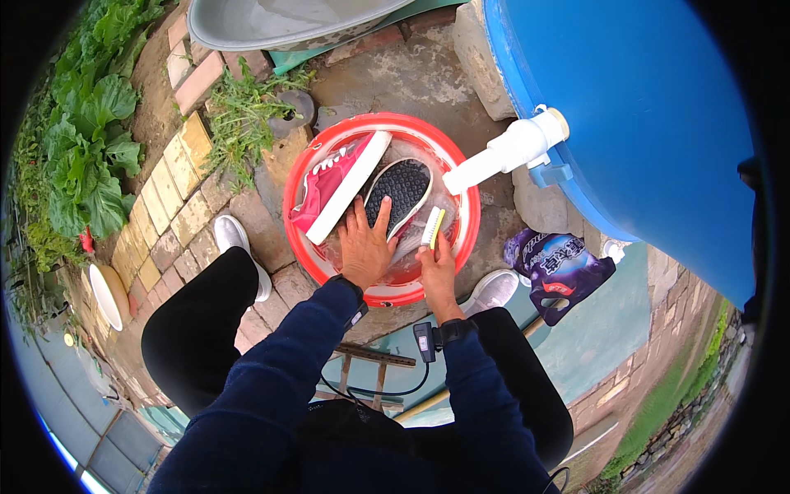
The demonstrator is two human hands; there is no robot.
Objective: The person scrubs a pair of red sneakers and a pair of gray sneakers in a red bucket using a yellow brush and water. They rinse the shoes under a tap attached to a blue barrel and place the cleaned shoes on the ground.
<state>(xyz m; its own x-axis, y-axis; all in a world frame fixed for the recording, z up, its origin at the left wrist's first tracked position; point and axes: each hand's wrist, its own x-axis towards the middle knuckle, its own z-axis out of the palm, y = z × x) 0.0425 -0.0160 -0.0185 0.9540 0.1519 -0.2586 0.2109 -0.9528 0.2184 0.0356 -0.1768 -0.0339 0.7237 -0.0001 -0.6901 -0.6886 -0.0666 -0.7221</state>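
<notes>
A red basin [467,239] with a pale inner band stands between my feet, holding some water. Inside it, a red shoe with a white sole edge [354,188] leans on its side at the left. Beside that, another shoe [400,193] lies with its black studded sole up. My left hand [367,247] grips the near end of this upturned shoe, thumb and fingers on its sole. In my right hand [439,276] is a small scrub brush [432,228] with white bristles and a yellow-green back, held just right of the shoe, apart from the sole.
A large blue barrel [625,107] at the right has a white spout [506,155] reaching over the basin's rim. A purple bag [562,276] lies below it. A grey tub [288,25] stands at the far side. Leafy plants [95,140] border the brick paving.
</notes>
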